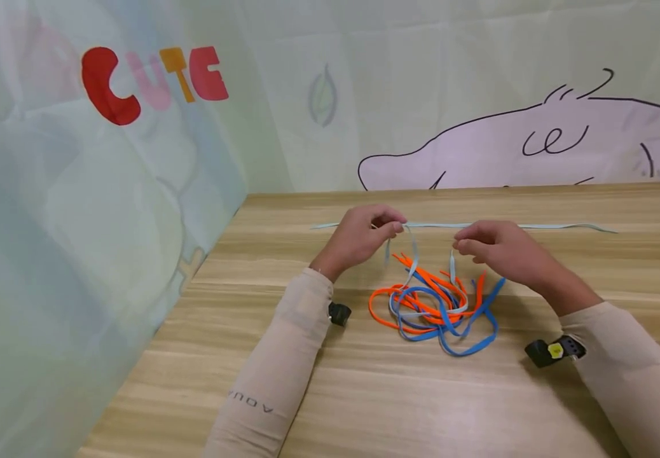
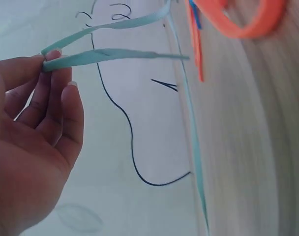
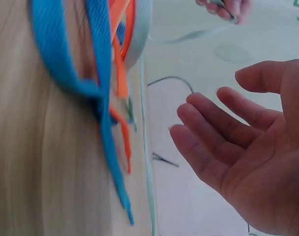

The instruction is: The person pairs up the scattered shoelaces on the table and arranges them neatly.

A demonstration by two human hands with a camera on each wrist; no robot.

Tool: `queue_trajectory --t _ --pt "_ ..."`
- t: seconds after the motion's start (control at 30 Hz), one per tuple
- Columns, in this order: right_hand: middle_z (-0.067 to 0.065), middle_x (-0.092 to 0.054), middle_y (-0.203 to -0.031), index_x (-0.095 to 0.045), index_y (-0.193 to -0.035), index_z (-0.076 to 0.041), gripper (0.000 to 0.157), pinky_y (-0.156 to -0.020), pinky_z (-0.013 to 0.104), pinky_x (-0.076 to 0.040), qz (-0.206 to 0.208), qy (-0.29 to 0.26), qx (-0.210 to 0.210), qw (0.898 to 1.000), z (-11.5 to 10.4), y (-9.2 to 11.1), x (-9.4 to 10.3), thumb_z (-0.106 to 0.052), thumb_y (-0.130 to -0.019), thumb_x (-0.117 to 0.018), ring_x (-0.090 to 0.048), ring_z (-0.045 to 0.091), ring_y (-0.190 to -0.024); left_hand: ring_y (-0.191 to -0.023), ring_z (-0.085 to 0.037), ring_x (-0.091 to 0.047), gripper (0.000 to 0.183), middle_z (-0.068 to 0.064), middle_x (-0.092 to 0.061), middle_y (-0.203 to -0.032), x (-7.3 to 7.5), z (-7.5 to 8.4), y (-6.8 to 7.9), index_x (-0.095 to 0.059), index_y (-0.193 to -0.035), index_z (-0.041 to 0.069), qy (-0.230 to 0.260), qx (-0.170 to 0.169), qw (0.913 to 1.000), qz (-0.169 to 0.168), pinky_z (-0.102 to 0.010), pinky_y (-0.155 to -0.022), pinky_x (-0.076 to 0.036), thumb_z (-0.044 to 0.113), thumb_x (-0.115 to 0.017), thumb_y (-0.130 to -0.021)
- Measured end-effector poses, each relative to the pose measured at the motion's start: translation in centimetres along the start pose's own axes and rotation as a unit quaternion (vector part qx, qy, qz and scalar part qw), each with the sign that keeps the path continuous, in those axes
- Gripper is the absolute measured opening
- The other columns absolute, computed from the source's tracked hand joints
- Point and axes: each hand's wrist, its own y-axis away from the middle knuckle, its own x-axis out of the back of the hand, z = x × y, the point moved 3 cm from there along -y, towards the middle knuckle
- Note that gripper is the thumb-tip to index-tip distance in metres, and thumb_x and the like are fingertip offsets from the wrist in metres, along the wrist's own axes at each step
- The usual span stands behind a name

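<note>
My left hand [image 1: 364, 235] pinches a pale green shoelace [image 2: 100, 56] between thumb and fingertips. Its short tipped end sticks out from the pinch, while the longer part hangs down into a tangle on the table. That pile mixes orange shoelaces [image 1: 378, 313], blue shoelaces [image 1: 481, 345] and pale green lace. To the right and above it hovers my right hand [image 1: 498, 248]. In the right wrist view its fingers [image 3: 213, 125] are loosely bent, with the thumb apart and nothing between them. A pale lace end stands just below that hand in the head view.
Another pale green shoelace [image 1: 553, 226] lies stretched out straight along the back of the wooden table [image 1: 421, 407], behind both hands. A printed cloth [image 1: 284, 95] hangs beyond the table's back and left edges. Each wrist carries a small black camera [image 1: 339, 314].
</note>
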Motion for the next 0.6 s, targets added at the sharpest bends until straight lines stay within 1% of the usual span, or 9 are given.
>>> queue_trajectory --t 0.1,0.2,0.27,0.33,0.4,0.5,0.6 --pt "0.018 -0.064 -0.128 -0.057 -0.134 -0.001 0.042 -0.092 0.049 -0.053 -0.016 -0.008 0.019 1.0 -0.8 0.1 -0.5 -0.03 -0.104 -0.057 -0.064 0.033 -0.112 -0.085 -0.014 -0.066 0.017 -0.003 -0.072 -0.098 -0.1 1.1 0.1 -0.071 -0.112 0.006 0.028 -0.017 0.9995 -0.006 -0.027 -0.072 -0.052 0.016 -0.064 -0.1" --pt "0.017 -0.064 -0.129 -0.055 -0.139 -0.002 0.046 -0.091 0.048 -0.053 -0.039 0.003 0.036 0.999 -1.3 0.2 -1.1 -0.029 -0.103 -0.059 -0.065 0.031 -0.111 -0.085 -0.014 -0.066 0.015 -0.004 -0.072 -0.098 -0.4 2.4 0.1 -0.069 -0.111 0.004 0.068 -0.04 0.9967 -0.02 -0.028 -0.074 -0.053 0.011 -0.061 -0.101" --pt "0.016 -0.065 -0.129 -0.055 -0.139 -0.004 0.046 -0.091 0.048 -0.053 -0.053 0.014 0.044 0.997 -1.6 0.2 -1.5 -0.03 -0.101 -0.061 -0.066 0.029 -0.111 -0.084 -0.015 -0.066 0.014 -0.005 -0.073 -0.099 -0.7 3.3 0.2 -0.068 -0.11 0.002 0.093 -0.056 0.9937 -0.029 -0.029 -0.076 -0.053 0.008 -0.06 -0.101" --pt "0.013 -0.067 -0.125 -0.059 -0.135 -0.006 0.043 -0.091 0.047 -0.053 -0.064 0.026 0.056 0.996 -2.0 0.3 -1.8 -0.031 -0.1 -0.063 -0.066 0.026 -0.11 -0.084 -0.015 -0.067 0.013 -0.006 -0.073 -0.099 -0.9 4.0 0.3 -0.068 -0.11 0.002 0.11 -0.071 0.9907 -0.036 -0.03 -0.079 -0.054 0.007 -0.059 -0.101" --pt "0.009 -0.07 -0.119 -0.065 -0.127 -0.009 0.036 -0.09 0.046 -0.054 -0.068 0.03 0.065 0.995 -2.4 0.4 -2.1 -0.031 -0.099 -0.065 -0.067 0.023 -0.107 -0.084 -0.016 -0.068 0.012 -0.006 -0.074 -0.099 -1.1 4.6 0.3 -0.067 -0.109 0.002 0.122 -0.081 0.9884 -0.039 -0.032 -0.08 -0.054 0.006 -0.059 -0.101" --pt "0.005 -0.072 -0.112 -0.07 -0.118 -0.01 0.029 -0.09 0.044 -0.053 -0.068 0.02 0.075 0.995 -3.0 0.4 -2.4 -0.031 -0.098 -0.067 -0.066 0.02 -0.104 -0.084 -0.019 -0.068 0.012 -0.005 -0.074 -0.101 -1.3 5.2 0.4 -0.067 -0.109 0.002 0.137 -0.089 0.9857 -0.041 -0.033 -0.081 -0.054 0.006 -0.058 -0.102" --pt "0.005 -0.071 -0.113 -0.072 -0.114 -0.01 0.027 -0.091 0.044 -0.053 -0.064 -0.002 0.079 0.995 -3.4 0.5 -2.5 -0.03 -0.097 -0.069 -0.066 0.02 -0.105 -0.084 -0.02 -0.069 0.013 -0.007 -0.074 -0.102 -1.3 5.5 0.4 -0.066 -0.11 0.0 0.153 -0.093 0.9829 -0.042 -0.031 -0.08 -0.054 0.004 -0.057 -0.101"
